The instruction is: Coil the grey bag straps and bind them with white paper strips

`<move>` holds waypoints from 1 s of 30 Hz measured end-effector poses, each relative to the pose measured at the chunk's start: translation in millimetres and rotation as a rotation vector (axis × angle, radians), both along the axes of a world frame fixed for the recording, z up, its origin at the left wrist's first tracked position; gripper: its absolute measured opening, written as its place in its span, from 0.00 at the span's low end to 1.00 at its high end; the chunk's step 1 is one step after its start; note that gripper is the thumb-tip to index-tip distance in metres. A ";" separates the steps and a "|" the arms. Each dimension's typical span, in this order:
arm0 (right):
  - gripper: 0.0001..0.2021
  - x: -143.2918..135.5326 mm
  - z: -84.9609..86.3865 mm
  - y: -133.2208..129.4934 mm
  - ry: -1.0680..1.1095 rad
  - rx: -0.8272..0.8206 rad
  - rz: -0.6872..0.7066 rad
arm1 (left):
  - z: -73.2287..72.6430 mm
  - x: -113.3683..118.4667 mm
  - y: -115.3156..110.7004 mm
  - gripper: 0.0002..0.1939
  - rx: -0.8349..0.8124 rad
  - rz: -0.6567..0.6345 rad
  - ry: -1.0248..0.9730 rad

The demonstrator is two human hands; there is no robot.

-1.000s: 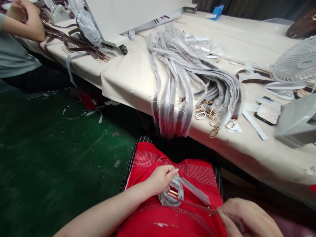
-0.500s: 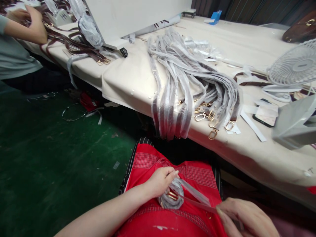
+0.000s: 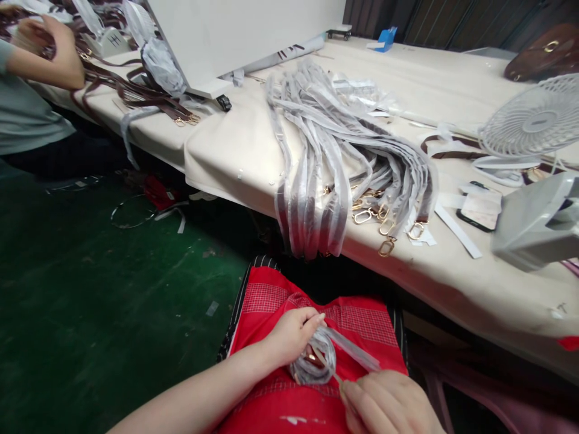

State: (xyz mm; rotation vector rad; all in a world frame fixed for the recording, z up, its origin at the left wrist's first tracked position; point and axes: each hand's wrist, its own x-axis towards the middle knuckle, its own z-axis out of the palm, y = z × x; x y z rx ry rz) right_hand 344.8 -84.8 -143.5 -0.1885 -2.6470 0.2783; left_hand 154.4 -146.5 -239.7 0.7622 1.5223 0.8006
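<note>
A strap coiled up in translucent plastic wrap (image 3: 326,369) rests on the red apron (image 3: 257,313) over my lap. Gold-coloured metal shows at the coil's centre. My left hand (image 3: 292,336) is closed on the coil's upper left side, thumb and fingers pressing it. From beside the coil a flat length of clear plastic (image 3: 355,349) reaches out to the right. My right hand (image 3: 391,401), low and to the right, pinches a thin pale strip (image 3: 337,377) that runs to the middle of the coil. What the strip is made of I cannot tell.
Many plastic-wrapped straps (image 3: 312,181) with gold clasps hang over the edge of the cream-covered table (image 3: 226,150). A white fan (image 3: 536,120), a phone (image 3: 479,208) and a brown bag (image 3: 543,51) are at right. At far left, another person's arm (image 3: 49,60) is among brown straps.
My right hand has moved left, closer to the coil, and the strip between them is now shorter. My left hand stays on the coil. The view has shifted slightly.
</note>
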 end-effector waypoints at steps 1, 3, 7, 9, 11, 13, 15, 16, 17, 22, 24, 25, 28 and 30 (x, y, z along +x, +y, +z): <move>0.11 -2.2 -4.5 -1.0 -0.016 0.010 0.016 | 2.0 -0.1 0.4 0.24 0.012 0.004 0.012; 0.11 -6.9 -14.4 -2.4 -0.035 -0.001 0.013 | 6.0 -0.1 1.0 0.22 0.038 0.007 0.041; 0.11 -16.9 -33.3 -1.8 -0.019 -0.126 -0.097 | 11.1 -0.7 1.1 0.21 0.076 0.008 0.081; 0.11 -21.2 -39.9 2.5 -0.015 -0.248 -0.153 | 14.3 -2.1 0.7 0.22 0.100 -0.006 0.090; 0.11 -25.4 -44.2 10.3 -0.045 -0.433 -0.215 | 19.6 -3.8 0.3 0.23 0.138 -0.034 0.118; 0.11 -30.2 -47.4 20.2 -0.100 -0.659 -0.285 | 26.2 -5.2 -0.4 0.25 0.196 -0.077 0.167; 0.11 -35.5 -51.3 30.6 -0.147 -0.903 -0.327 | 32.4 -5.6 -1.9 0.24 0.264 -0.125 0.216; 0.12 -38.1 -54.1 35.4 -0.160 -1.031 -0.326 | 34.7 -5.4 -2.9 0.23 0.291 -0.143 0.236; 0.12 -40.5 -57.5 39.7 -0.167 -1.175 -0.324 | 36.4 -4.9 -3.9 0.21 0.309 -0.154 0.249; 0.28 -44.7 -81.8 50.7 -0.201 -1.695 -0.439 | 38.4 -1.1 -8.5 0.18 0.349 -0.150 0.296; 0.29 -43.8 -88.9 48.6 -0.248 -1.726 -0.424 | 39.5 -0.2 -9.4 0.18 0.382 -0.148 0.313; 0.26 -43.4 -90.7 46.3 -0.255 -1.732 -0.403 | 40.4 0.1 -10.0 0.18 0.401 -0.144 0.309; 0.17 -42.9 -89.2 37.6 -0.196 -1.727 -0.376 | 43.1 0.9 -12.8 0.16 0.430 -0.119 0.284; 0.14 -42.7 -84.5 33.1 -0.130 -1.699 -0.394 | 42.5 1.6 -15.1 0.16 0.414 -0.091 0.323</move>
